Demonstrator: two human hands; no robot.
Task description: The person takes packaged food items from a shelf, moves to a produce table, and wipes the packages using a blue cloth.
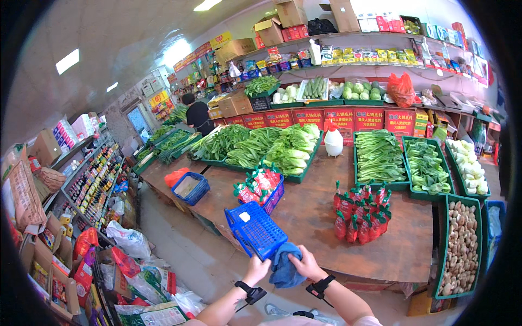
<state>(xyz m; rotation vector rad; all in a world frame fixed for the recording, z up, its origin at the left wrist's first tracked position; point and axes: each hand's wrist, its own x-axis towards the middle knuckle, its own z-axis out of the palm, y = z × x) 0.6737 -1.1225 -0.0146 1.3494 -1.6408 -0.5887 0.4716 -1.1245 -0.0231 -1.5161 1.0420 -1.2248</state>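
My left hand (pixel 258 269) grips the near end of a blue plastic basket (pixel 261 230), tilted over the table's front edge with its perforated side towards me. In my right hand (pixel 306 263) is a bunched blue cloth (pixel 286 267), pressed against the basket's near right corner. Just behind the basket stands another blue basket (pixel 278 194) filled with red and white packets (pixel 257 183) with green tops. To the right, several red packets with green tops (pixel 362 216) stand grouped upright on the wooden table (pixel 318 228).
A smaller blue basket (pixel 190 188) sits at the table's left, beside an orange plastic bag (pixel 176 177). Green trays hold leafy greens (pixel 381 157) and mushrooms (pixel 462 244). A white rooster-shaped container (pixel 333 142) stands farther back. Another person (pixel 198 116) is at the far left. Bags and boxes (pixel 142 277) crowd the left floor.
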